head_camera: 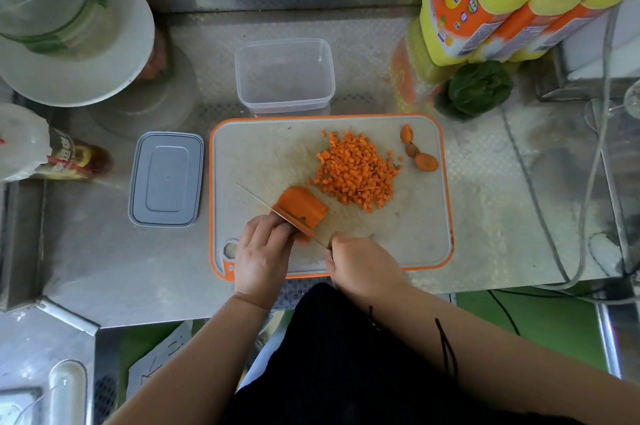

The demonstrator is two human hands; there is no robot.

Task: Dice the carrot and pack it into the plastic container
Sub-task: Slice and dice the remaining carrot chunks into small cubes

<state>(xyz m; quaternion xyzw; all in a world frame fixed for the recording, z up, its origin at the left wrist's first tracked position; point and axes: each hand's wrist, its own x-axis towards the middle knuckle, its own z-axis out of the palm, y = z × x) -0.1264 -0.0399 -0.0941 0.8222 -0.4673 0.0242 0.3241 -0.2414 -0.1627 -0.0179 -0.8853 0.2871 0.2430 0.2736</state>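
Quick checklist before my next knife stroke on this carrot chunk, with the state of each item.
1. Left hand steadying the carrot chunk: ok.
2. Left fingertips clear of the knife blade: cannot tell, they sit right against it.
3. Right hand gripping the knife handle: ok.
4. Diced carrot pile out of the blade's path: ok.
5. Plastic container open and empty behind the cutting board: ok.
6. Carrot end scraps kept apart from the dice: ok.

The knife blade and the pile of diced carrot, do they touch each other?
Apart. The head view shows bare cutting board between the knife blade and the pile of diced carrot.
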